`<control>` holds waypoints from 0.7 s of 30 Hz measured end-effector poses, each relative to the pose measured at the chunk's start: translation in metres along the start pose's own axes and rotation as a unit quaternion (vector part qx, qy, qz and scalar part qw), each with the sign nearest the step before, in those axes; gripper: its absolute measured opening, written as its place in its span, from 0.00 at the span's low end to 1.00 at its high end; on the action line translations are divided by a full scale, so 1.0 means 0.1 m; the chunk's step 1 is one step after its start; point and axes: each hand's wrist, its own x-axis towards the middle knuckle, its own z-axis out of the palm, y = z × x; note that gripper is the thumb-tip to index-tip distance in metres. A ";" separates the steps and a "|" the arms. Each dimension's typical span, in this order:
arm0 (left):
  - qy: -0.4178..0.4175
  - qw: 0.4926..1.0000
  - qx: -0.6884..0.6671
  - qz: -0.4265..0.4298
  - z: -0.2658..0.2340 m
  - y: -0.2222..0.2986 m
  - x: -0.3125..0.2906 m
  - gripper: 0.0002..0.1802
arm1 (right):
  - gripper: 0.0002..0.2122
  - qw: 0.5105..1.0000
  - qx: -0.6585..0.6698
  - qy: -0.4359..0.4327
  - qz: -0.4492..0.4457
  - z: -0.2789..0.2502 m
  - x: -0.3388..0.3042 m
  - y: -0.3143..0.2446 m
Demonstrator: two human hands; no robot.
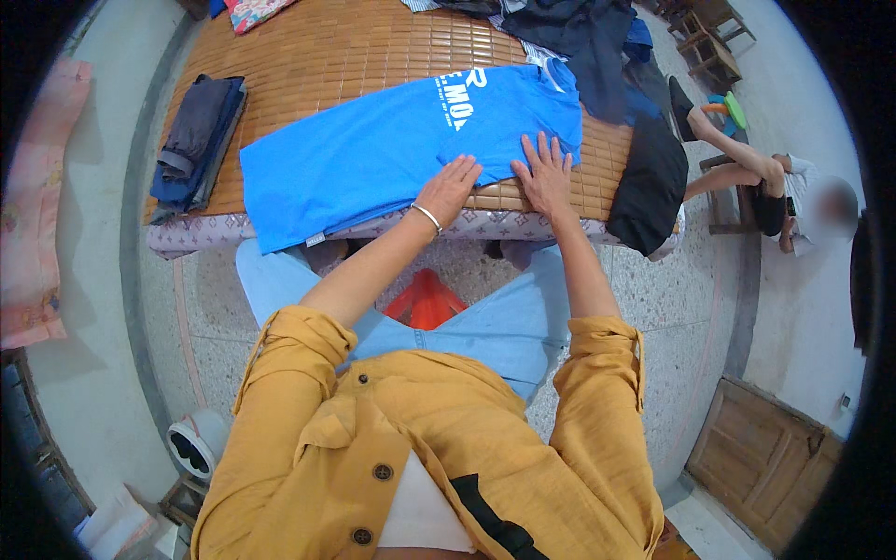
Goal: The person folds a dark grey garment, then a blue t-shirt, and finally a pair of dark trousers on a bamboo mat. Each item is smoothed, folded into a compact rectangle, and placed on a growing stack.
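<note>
A bright blue T-shirt [359, 154] with white print lies on the bamboo mat, partly folded lengthwise, its collar toward the right. My left hand [450, 189], with a bangle at the wrist, rests flat along the shirt's near edge, fingers together and stretched out. Beside it on the right, my right hand [544, 177] presses down on the folded sleeve part with its fingers spread. Neither hand grips the cloth. The lower hem of the shirt hangs a little over the bed's near edge at the left.
A stack of folded dark trousers [198, 140] sits on the bamboo mat [322, 51] at the left. Dark clothes [579, 33] are heaped at the far right, and a black garment [649, 187] drapes over the right edge. Another person [775, 187] sits at the right. A red bag [425, 301] is below.
</note>
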 end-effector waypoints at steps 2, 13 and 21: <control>-0.010 1.000 -0.001 -0.004 -0.02 0.00 0.02 0.26 | 0.27 0.999 -0.015 0.030 0.001 -0.03 -0.06 0.01; -0.083 0.991 0.103 -0.029 -0.75 -0.06 -0.82 0.47 | 0.34 0.954 0.073 0.075 0.281 -0.29 0.07 0.30; -0.158 0.910 0.267 -0.276 -1.49 -0.80 -1.63 0.58 | 0.33 0.941 0.201 0.083 0.258 -0.01 0.31 0.57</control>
